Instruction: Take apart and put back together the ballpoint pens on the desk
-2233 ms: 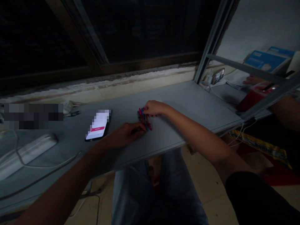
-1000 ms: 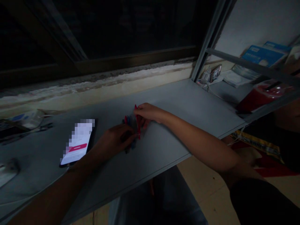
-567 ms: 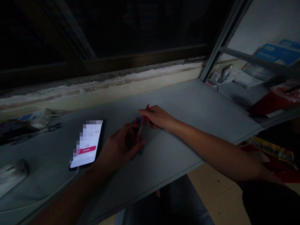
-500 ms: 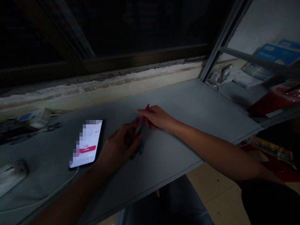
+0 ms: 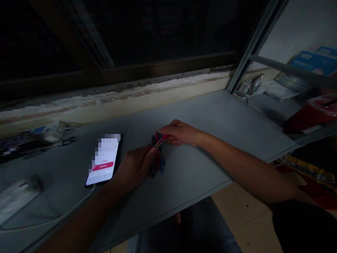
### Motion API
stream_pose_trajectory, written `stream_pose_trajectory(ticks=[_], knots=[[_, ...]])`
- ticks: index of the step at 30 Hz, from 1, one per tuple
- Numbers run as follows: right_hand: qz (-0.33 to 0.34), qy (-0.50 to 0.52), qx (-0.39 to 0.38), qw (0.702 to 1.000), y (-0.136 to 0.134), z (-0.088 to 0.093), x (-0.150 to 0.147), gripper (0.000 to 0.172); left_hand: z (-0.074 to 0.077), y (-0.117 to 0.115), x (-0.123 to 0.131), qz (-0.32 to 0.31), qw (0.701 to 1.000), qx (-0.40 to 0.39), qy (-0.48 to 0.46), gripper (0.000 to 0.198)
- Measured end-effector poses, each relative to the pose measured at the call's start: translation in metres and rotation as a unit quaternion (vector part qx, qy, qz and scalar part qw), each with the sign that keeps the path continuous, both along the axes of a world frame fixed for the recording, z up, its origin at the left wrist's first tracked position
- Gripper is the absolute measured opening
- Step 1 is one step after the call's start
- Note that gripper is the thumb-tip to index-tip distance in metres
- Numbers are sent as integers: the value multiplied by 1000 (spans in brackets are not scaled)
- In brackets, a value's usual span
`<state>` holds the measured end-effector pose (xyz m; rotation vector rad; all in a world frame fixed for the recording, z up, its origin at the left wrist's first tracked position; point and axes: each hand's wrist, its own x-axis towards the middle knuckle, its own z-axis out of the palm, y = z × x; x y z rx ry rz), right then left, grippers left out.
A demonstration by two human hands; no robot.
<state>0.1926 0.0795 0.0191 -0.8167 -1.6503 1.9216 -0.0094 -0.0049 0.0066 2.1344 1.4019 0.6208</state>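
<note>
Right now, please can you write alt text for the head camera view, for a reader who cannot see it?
Two bare hands meet over a grey desk: the left hand and right hand both touch what looks like a red pen, above a small bundle of red and blue pieces. A smartphone lies on the desk, left of the hands.

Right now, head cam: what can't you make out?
Head view:
Cluster of red and blue items: partly covered by the left hand and right hand, too dark to identify.
Slim pink-red item: mostly hidden by the hands.
Phone: screen pixelated, unreadable.
Blue box: cut off by the right edge, label too small.
Red container: cut off by the right edge.
</note>
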Motion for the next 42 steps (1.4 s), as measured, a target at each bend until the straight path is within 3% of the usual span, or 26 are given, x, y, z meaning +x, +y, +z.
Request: stream_pose_trajectory(ticks=[2,5,10,13,16,19,22,23,24,26,29,31,34,42], knots=[[67,-14,43,997,4,0,5,48,0,-1,2,-14,999,-27,-13,59],[132,-23,104,986,11,3,14,38,-2,-1,3,-13,1000,3,10,59],[84,-56,146,984,23,11,28,24,-3,5,-2,6,998,34,55,53],[82,-116,149,979,27,10,33,39,-2,8,-3,9,996,34,78,52],[69,-70,182,978,29,9,34,21,0,10,-4,21,995,26,91,51],[43,-72,197,977,29,9,35,20,-2,13,-6,20,995,33,92,48],[60,-101,203,972,29,13,35,22,-5,14,-9,10,995,42,89,49],[61,-86,207,973,29,15,36,13,-6,14,-10,10,995,42,90,49],[57,-62,211,974,29,16,36,16,-6,14,-10,11,995,42,89,50],[41,-27,214,976,28,18,36,34,-5,13,-10,13,995,39,87,51],[36,-51,216,974,30,18,38,14,-1,12,-9,16,995,33,89,52],[38,-57,223,972,32,15,39,22,1,12,-6,22,996,20,89,51],[31,-3,226,974,36,10,39,14,1,11,-3,20,998,6,65,48],[-14,146,156,977,31,16,40,28,-1,6,1,-6,1000,2,2,43]])
